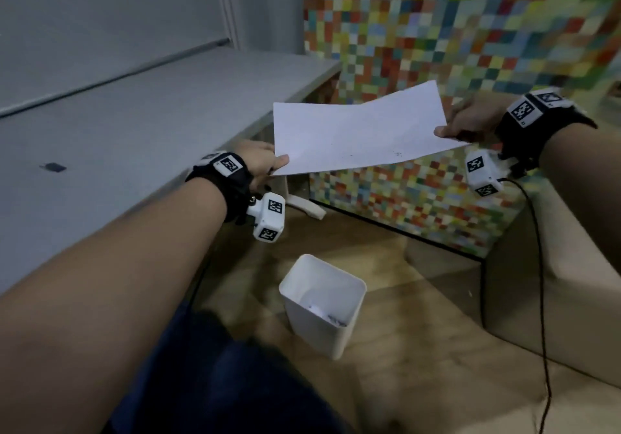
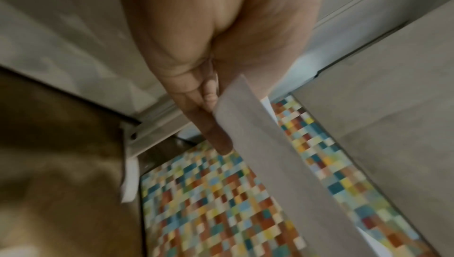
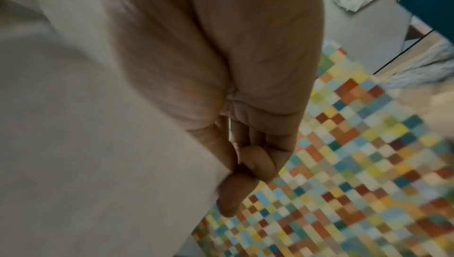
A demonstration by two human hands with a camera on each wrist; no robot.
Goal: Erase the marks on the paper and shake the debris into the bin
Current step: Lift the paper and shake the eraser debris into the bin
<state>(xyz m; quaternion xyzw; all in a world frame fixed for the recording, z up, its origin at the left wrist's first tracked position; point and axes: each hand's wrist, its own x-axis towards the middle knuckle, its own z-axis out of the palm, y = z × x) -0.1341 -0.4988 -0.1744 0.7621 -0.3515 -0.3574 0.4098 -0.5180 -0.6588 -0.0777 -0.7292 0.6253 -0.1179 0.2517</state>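
A white sheet of paper [image 1: 359, 131] hangs in the air beyond the desk's end, sagging a little in the middle, with dark specks near its lower edge. My left hand [image 1: 265, 161] pinches its lower left corner, thumb on top. My right hand [image 1: 467, 121] pinches its right edge. The left wrist view shows my left hand [image 2: 216, 106] with fingers under the paper [image 2: 277, 164]. The right wrist view has my right hand [image 3: 236, 174] with fingertips curled at the edge of the paper [image 3: 98, 144]. A white square bin [image 1: 322, 306] stands on the floor below, nearer to me than the sheet, with scraps inside.
A grey desk [image 1: 117, 124] runs along the left, with a small dark object [image 1: 53, 166] lying on it. A multicoloured chequered panel [image 1: 453, 30] stands behind the paper. A beige box [image 1: 554, 265] sits on the right, and a black cable [image 1: 537, 265] trails from my right wrist.
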